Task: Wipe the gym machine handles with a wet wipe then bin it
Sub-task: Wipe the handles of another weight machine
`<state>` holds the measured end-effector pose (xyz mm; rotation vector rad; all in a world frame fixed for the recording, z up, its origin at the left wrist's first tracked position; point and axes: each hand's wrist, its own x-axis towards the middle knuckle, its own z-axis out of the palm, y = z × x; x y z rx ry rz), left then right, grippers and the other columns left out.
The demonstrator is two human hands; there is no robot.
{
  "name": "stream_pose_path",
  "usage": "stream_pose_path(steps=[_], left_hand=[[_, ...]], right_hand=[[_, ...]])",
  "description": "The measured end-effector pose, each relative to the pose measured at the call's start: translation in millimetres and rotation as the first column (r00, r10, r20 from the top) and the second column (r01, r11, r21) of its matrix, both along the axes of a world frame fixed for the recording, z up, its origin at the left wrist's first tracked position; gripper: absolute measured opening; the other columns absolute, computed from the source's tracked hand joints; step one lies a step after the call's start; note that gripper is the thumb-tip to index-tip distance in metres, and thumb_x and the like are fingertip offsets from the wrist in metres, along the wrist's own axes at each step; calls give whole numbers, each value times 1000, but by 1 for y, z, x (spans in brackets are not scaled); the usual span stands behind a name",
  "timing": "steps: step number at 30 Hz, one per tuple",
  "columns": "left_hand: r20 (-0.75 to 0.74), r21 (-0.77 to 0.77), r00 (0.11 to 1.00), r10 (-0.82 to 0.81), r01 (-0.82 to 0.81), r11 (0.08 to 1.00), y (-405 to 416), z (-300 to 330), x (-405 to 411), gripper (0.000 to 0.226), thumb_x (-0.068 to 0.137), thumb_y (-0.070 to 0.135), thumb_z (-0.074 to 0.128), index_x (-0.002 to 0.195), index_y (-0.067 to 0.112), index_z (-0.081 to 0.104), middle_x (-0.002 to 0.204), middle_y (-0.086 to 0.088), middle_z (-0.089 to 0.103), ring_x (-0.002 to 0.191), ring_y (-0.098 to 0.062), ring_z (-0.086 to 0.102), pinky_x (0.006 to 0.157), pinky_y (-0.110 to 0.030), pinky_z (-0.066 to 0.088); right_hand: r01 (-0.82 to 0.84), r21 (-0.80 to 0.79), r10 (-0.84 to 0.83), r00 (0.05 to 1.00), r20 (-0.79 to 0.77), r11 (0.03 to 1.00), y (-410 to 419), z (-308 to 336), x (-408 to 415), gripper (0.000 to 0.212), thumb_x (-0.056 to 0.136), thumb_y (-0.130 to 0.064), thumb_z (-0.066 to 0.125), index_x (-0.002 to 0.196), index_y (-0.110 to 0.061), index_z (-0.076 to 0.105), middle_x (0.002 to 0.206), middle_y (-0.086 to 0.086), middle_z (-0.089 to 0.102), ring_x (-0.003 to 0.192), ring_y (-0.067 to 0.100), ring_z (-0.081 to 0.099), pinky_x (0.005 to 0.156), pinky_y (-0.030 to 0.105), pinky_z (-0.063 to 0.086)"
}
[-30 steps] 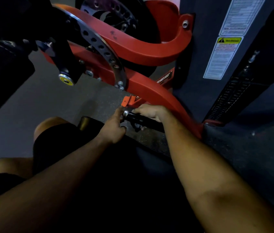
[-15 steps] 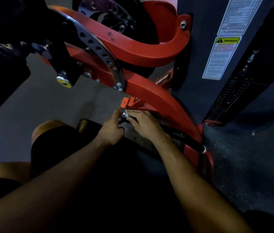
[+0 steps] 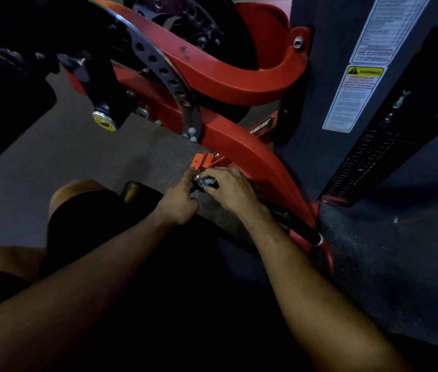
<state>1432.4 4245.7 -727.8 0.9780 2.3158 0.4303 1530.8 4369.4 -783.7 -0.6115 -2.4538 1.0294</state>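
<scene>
The machine's black handle [image 3: 298, 226] runs low from a metal end cap between my hands down to the right, ending in a second cap beside the red frame [image 3: 252, 154]. My right hand [image 3: 231, 191] grips the handle's left end from above. A crumpled grey wet wipe [image 3: 208, 182] shows under its fingers, pressed against the bar. My left hand [image 3: 183, 202] has curled fingers, and its thumb and forefinger pinch the handle at the left end cap. Most of the wipe is hidden by my right fingers.
The dark weight-stack tower [image 3: 328, 76] with a warning label [image 3: 357, 98] stands close on the right. A perforated steel arc and a yellow knob [image 3: 104, 120] hang above left, beside a black pad [image 3: 3, 103]. My knee [image 3: 78, 191] and speckled rubber floor lie below.
My right hand has turned and settled on the handle's left end, uncovering the bar's right stretch. The grey wipe now shows under its fingers. My left hand has stayed at the end cap.
</scene>
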Motion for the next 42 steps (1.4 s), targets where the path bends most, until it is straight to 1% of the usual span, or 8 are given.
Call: stream_pose_path(steps=[5, 10, 14, 19, 26, 30, 34, 42], left_hand=[[-6, -1, 1000, -5, 5, 1000, 0, 2, 3, 78, 87, -5, 51, 158, 14, 25, 150, -18, 50, 136, -35, 51, 111, -35, 39], [17, 33, 1000, 6, -7, 999, 8, 11, 8, 70, 93, 2, 51, 158, 11, 25, 147, -25, 51, 132, -38, 50, 90, -28, 36], [57, 74, 998, 35, -39, 996, 9, 13, 13, 83, 94, 2, 50, 164, 19, 8, 153, -23, 45, 136, -37, 48, 99, -28, 37], [98, 140, 993, 60, -74, 987, 10, 8, 9, 82, 91, -4, 48, 163, 14, 14, 157, -17, 42, 142, -30, 43, 99, -17, 30], [136, 173, 983, 122, -145, 974, 15, -1, 3, 78, 93, 2, 50, 162, 19, 19, 153, -11, 48, 139, -29, 46, 98, -20, 33], [73, 124, 997, -28, 18, 992, 14, -8, 7, 91, 87, 7, 59, 163, 14, 10, 165, -14, 25, 150, -32, 30, 122, -38, 26], [-154, 50, 965, -215, 225, 973, 22, -12, 13, 93, 90, 14, 63, 162, 6, 6, 170, -15, 0, 157, -32, -6, 127, -49, 6], [-266, -135, 798, -541, 525, 841, 29, -26, 25, 96, 86, 14, 59, 163, 12, 1, 171, -8, -2, 158, -22, -7, 128, -46, 0]], right_hand=[[13, 193, 6, 995, -99, 981, -15, -11, 4, 25, 83, -4, 72, 108, -5, 75, 115, 9, 74, 107, 22, 70, 92, 34, 56], [-198, 414, 161, 979, 122, 889, 2, -4, 7, 25, 88, -10, 59, 107, -4, 74, 117, 11, 73, 107, 25, 70, 84, 41, 60], [-203, 450, 162, 979, 127, 870, 9, 3, 30, 21, 87, -13, 70, 107, -12, 77, 116, 3, 74, 104, 20, 72, 80, 34, 61], [-37, 404, -33, 986, 165, 914, -1, 10, 16, 14, 93, -23, 66, 100, -19, 77, 92, 5, 76, 83, 30, 71, 66, 34, 53], [-139, 455, 83, 987, 141, 880, -11, 3, 33, 24, 75, -5, 76, 99, -11, 73, 111, -1, 67, 106, 17, 60, 70, 28, 54], [-148, 476, 78, 983, 163, 867, -3, 5, 41, 12, 78, -8, 75, 88, -13, 71, 97, -1, 61, 97, 17, 56, 65, 33, 53], [-135, 445, 64, 983, 171, 885, 0, 3, 54, 4, 82, -11, 75, 84, -14, 72, 93, -2, 62, 94, 21, 61, 67, 36, 57], [118, 329, -153, 985, 81, 937, 1, -25, 126, 11, 81, -5, 80, 85, -13, 75, 91, -2, 65, 88, 8, 49, 81, 8, 39]])
